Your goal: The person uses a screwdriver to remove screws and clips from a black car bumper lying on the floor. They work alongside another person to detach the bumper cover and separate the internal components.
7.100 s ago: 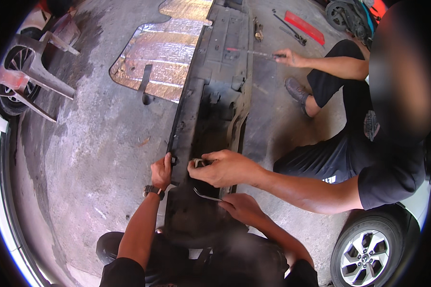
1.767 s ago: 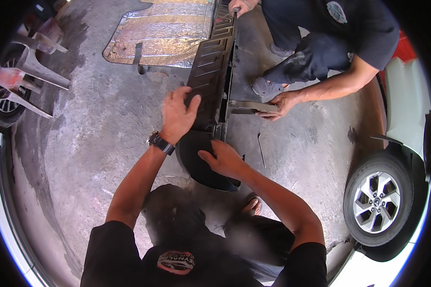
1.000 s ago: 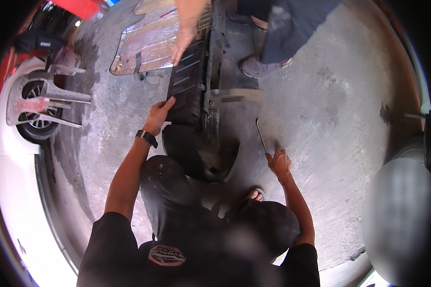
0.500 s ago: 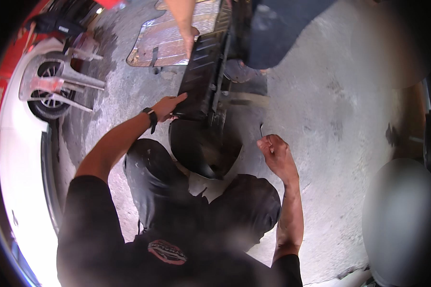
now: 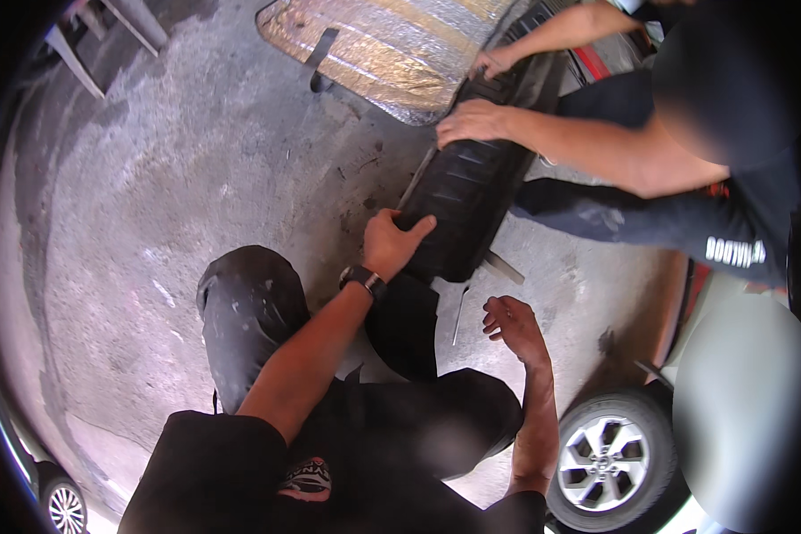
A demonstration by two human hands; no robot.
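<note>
A long black ribbed plastic panel (image 5: 458,200) extends away from between my knees, its near end by my legs. My left hand (image 5: 396,245), with a watch on the wrist, grips the panel's near left edge, thumb on top. Some of its fingers are hidden by the panel. My right hand (image 5: 516,329) hangs right of the near end, fingers loosely curled and apart, with nothing visible in it. Beside it, a thin metal rod (image 5: 459,316) appears to lie on the floor. Below the panel is a black curved piece (image 5: 402,329), partly hidden.
Across from me a co-worker lays one hand (image 5: 473,123) on the panel and another hand (image 5: 497,62) farther along it. A silvery foil sheet (image 5: 374,58) lies at the far side. A car wheel (image 5: 603,458) stands at right; chair legs (image 5: 80,62) show far left.
My view has swung to the right. The thin metal rod, earlier at my right fingers, is now apart from them. Both co-worker's hands now show on the panel.
</note>
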